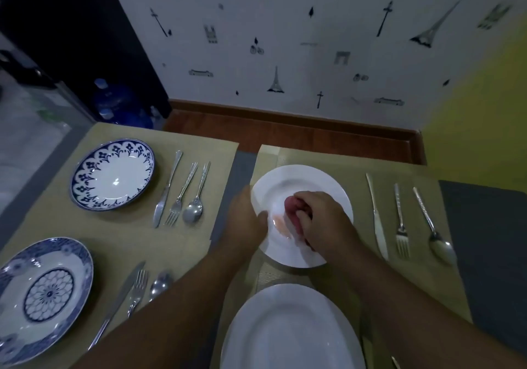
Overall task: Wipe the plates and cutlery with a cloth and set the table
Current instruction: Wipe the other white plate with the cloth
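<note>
A: Where is the cloth (pixel 293 208)?

B: It is in the right hand (pixel 323 222). The fingers are curled around it, and it is bunched up and pressed on the inside of the plate (pixel 303 182).

A: And the left hand (pixel 245 217)?

B: It grasps the plate at the left rim, with the thumb on top of the rim. I cannot see the other fingers.

A: Where does the plate stand?

B: On the right mat (pixel 413 286), at the far side. A second white plate (pixel 291 334) lies on the near side.

A: And the cutlery?

B: A knife (pixel 377 217), a fork (pixel 401 226) and a spoon (pixel 437 240) lie side by side to the right of the plate, apart from each other. On the left mat (pixel 137 244) there are a far blue plate (pixel 112 176) and a near blue plate (pixel 42 297). Each has a knife, fork and spoon at its right: the far set (pixel 183 194) and the near set (pixel 137 291).
</note>
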Tool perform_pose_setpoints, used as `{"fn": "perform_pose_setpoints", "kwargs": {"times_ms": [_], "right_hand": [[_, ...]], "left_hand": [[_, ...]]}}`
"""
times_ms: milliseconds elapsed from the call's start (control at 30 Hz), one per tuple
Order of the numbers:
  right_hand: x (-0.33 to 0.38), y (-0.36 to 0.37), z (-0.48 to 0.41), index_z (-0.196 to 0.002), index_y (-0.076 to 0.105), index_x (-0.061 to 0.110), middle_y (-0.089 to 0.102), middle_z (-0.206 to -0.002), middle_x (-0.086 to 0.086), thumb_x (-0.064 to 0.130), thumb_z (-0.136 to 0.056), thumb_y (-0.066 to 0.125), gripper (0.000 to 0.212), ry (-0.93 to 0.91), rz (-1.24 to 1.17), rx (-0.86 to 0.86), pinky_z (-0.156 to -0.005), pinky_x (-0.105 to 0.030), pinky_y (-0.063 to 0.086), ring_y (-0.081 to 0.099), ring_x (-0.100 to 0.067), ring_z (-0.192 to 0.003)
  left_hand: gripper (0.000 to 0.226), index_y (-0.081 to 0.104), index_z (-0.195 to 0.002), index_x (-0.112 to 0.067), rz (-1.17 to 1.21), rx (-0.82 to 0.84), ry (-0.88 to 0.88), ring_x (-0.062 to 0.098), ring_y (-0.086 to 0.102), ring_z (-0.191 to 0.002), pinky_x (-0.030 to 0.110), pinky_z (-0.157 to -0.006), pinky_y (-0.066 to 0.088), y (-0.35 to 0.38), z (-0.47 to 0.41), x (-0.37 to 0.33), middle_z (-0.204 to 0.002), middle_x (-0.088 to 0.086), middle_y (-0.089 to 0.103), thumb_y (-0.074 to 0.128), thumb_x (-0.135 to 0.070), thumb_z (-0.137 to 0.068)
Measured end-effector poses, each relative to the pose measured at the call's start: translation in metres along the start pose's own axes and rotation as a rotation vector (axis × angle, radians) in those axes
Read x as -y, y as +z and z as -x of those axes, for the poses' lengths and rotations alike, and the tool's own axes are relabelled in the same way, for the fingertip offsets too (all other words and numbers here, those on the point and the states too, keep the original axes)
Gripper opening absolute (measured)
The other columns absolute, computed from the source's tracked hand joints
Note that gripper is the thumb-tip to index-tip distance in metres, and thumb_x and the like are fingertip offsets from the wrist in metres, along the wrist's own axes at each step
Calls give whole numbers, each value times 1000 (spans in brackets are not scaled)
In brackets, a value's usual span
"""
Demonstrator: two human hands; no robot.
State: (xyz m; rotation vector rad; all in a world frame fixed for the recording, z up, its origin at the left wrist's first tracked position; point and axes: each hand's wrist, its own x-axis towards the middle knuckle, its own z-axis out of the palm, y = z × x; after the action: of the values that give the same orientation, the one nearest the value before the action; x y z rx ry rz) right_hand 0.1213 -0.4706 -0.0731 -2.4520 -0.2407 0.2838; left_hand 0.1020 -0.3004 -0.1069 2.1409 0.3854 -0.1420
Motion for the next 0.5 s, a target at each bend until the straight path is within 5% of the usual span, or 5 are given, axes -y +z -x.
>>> {"fn": "perform_pose_setpoints", "kwargs": {"times_ms": [133, 233, 367, 500], "right_hand": [[-1, 12, -5, -116, 67, 23, 60, -125, 2, 14, -93, 65, 25, 15, 219, 161, -99, -27, 38, 49, -20, -121], [1, 12, -7, -135, 56, 14, 41, -154, -3, 13, -95, 63, 40, 50, 243, 255, -117, -32, 22, 30, -23, -145], [0, 12, 1, -118, 57, 31, 60, -128, 6, 23, -87, 72, 35, 24, 200, 216, -100, -32, 44, 53, -18, -117], [4, 16, 33, -107, 55, 36, 56, -103, 13, 44, -81, 69, 30, -117, 213, 163, -81, -30, 50, 51, -12, -94]], "left_hand": [[26, 63, -121, -11, 221, 103, -321, 26, 66, -93, 39, -70, 61, -12, -23, 7, -109, 9, 68, 56, -12, -97], [24, 68, -113, -13, 335, 164, -381, 27, 68, -80, 26, -45, 51, -19, -23, 9, -97, 11, 71, 51, -7, -97], [27, 67, -118, -16, 419, 168, -380, 28, 71, -84, 28, -48, 54, -19, -13, 7, -99, 10, 72, 52, -10, -97], [22, 70, -112, -20, 420, 125, -350, 23, 71, -88, 46, -72, 64, -19, 8, -1, -97, 2, 73, 53, -14, -99]]}}
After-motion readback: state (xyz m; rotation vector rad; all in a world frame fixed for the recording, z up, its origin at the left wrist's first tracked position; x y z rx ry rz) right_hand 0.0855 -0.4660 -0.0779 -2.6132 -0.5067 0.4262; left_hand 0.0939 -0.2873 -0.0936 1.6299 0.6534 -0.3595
